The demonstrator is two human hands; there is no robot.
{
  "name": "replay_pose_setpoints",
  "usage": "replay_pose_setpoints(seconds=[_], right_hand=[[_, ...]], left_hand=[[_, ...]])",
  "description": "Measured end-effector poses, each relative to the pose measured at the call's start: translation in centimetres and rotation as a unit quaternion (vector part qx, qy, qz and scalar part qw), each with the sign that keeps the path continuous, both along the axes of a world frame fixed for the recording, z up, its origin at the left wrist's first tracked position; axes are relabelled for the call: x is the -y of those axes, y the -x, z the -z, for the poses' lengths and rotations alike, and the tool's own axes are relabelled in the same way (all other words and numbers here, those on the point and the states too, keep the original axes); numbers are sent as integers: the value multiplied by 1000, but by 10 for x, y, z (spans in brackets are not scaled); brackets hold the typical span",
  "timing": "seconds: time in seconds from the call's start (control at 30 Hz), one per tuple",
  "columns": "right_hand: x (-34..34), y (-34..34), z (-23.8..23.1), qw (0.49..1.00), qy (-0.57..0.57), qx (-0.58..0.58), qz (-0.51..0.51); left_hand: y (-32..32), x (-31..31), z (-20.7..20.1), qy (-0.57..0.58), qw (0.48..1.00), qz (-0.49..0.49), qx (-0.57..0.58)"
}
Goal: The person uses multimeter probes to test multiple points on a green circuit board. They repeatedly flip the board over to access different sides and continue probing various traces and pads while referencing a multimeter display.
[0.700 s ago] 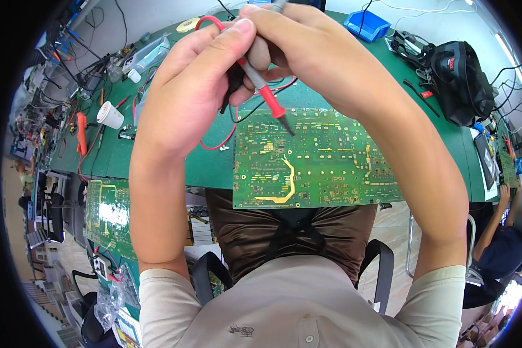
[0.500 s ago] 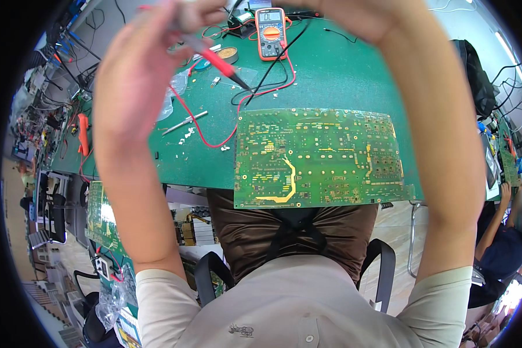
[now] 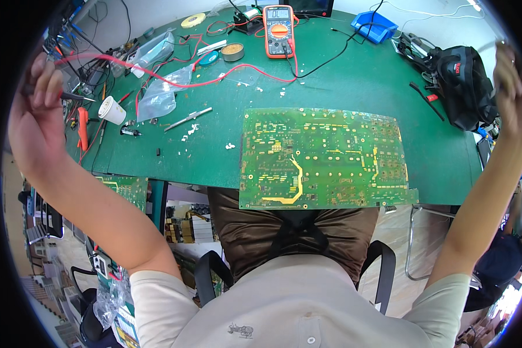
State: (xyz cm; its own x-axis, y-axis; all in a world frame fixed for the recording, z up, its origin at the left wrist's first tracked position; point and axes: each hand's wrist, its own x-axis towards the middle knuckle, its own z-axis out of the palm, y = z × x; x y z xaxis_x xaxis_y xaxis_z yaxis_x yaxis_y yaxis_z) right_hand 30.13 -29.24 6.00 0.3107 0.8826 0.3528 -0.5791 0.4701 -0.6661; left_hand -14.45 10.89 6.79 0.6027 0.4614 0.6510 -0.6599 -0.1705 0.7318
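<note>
My left hand (image 3: 43, 116) is raised at the far left, its fingers curled round a red test probe (image 3: 75, 97) with the dark tip pointing right. A red lead (image 3: 197, 84) runs from it in a slack arc to the orange multimeter (image 3: 279, 32) at the back. My right hand (image 3: 513, 95) is held up at the far right with bent fingers; whatever it grips is blurred. The meter's black lead (image 3: 345, 49) passes out over the top edge. Between my arms, a large green circuit board (image 3: 330, 159) lies flat at the bench's front edge, touched by neither hand.
Left on the green bench (image 3: 203, 148) are a white paper cup (image 3: 112, 110), a plastic bag (image 3: 162, 95), a metal pen-like tool (image 3: 188, 119) and a round tin (image 3: 232, 52). A blue bin (image 3: 374, 27) and black backpack (image 3: 461, 87) stand back right. Another person (image 3: 507, 255) is at right.
Both hands have swung outward from above the bench, the left to the far left with the probe, the right to the far right. The red lead has lifted into an arc.
</note>
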Motion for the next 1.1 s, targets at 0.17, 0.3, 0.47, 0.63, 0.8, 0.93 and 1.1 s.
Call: replay_pose_setpoints(seconds=[0.17,0.3,0.47,0.63,0.8,0.93,1.1], right_hand=[[14,46,127,981,110,-60,151],[2,90,169,982,140,12,125],[-17,149,189,951,193,94,223],[-43,185,203,938,203,183,211],[-58,198,207,943,226,174,171],[-68,209,219,918,228,239,219],[-70,212,229,911,211,272,227]], left_hand=[[-48,44,121,202,926,-316,-40],[-50,66,184,238,939,-203,-146],[-34,91,219,313,945,-29,-92],[-29,116,243,346,931,-16,-113],[-28,121,267,375,925,16,-67],[-32,125,273,317,939,19,-132],[-34,135,269,408,906,-9,-112]])
